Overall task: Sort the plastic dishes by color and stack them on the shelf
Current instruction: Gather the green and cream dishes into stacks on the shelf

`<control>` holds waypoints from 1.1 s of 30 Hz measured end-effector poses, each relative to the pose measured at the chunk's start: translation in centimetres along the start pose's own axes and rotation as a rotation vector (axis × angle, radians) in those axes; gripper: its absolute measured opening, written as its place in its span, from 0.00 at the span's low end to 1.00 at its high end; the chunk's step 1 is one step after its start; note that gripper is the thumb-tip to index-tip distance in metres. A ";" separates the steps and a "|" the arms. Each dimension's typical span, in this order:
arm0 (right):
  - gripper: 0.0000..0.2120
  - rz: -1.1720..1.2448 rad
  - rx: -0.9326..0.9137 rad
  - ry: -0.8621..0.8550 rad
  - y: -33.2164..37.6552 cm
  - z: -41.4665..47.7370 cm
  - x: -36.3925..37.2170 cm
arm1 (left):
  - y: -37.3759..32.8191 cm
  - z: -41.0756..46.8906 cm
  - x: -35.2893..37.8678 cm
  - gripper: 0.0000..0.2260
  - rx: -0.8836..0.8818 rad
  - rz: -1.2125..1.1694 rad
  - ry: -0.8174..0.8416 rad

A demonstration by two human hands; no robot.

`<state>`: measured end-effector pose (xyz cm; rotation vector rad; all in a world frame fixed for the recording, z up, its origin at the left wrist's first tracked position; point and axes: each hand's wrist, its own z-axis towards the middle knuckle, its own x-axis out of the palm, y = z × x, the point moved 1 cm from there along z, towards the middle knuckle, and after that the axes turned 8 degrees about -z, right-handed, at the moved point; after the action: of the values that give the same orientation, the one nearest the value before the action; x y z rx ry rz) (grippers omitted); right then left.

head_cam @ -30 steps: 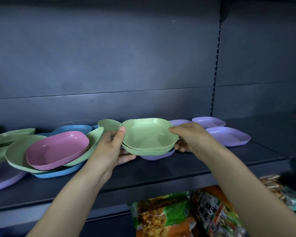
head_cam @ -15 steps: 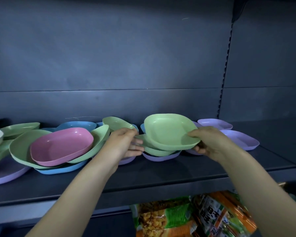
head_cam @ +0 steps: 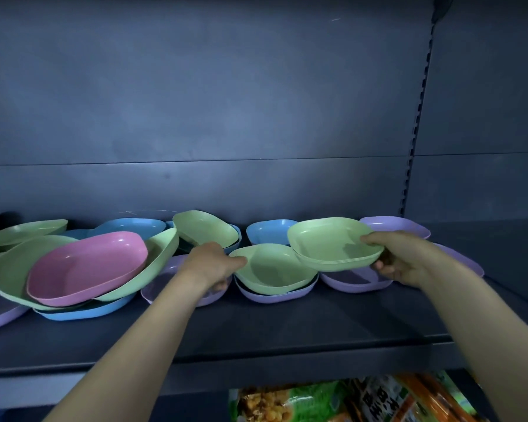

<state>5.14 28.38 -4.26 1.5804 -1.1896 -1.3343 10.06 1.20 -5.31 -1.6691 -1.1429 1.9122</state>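
Head view: dark grey shelf [head_cam: 287,324] with a matching back panel, snack bags [head_cam: 348,400] on the level below. Right hand [head_cam: 409,257] closed on the right rim of a stack of green dishes [head_cam: 333,243], thumb on top, fingers under; the stack is raised above a purple dish [head_cam: 357,281]. Left hand [head_cam: 214,263] pinches the left rim of a green dish [head_cam: 272,269] nested in a purple one. Further left, a pink dish [head_cam: 89,266] lies tilted in a large green dish [head_cam: 9,269] over a blue dish [head_cam: 86,312].
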 end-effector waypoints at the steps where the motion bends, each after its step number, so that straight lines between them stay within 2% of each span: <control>1: 0.06 -0.002 0.001 0.011 -0.1 0.2 0.0 | 0.1 0.2 0.2 0.16 -0.006 0.015 0.005; 6: 0.06 -0.003 0.002 0.033 -0.6 0.9 -0.5 | -0.1 0.7 0.0 0.14 -0.041 0.015 -0.010; 11: 0.06 0.046 -0.025 0.072 -0.5 0.9 -0.8 | -0.9 0.8 -0.8 0.09 -0.073 -0.175 0.005; 16: 0.08 0.106 -0.050 0.088 -0.1 0.2 -1.2 | -2.1 -0.4 -2.4 0.09 -0.034 -0.260 -0.025; 20: 0.08 0.176 -0.086 0.118 0.6 -0.4 -1.4 | -2.9 -0.6 -5.0 0.15 0.033 -0.140 -0.110; 27: 0.08 0.216 -0.095 0.143 2.2 -0.4 0.2 | -3.7 1.6 -9.4 0.18 0.077 0.103 -0.235; 33: 0.08 0.227 -0.095 0.140 3.5 0.3 3.1 | -2.9 5.9 -11.2 0.19 0.134 0.249 -0.212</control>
<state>4.26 24.37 -1.95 1.4018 -1.1632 -1.1001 6.48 -7.00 4.07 -1.6298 -0.8881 2.3115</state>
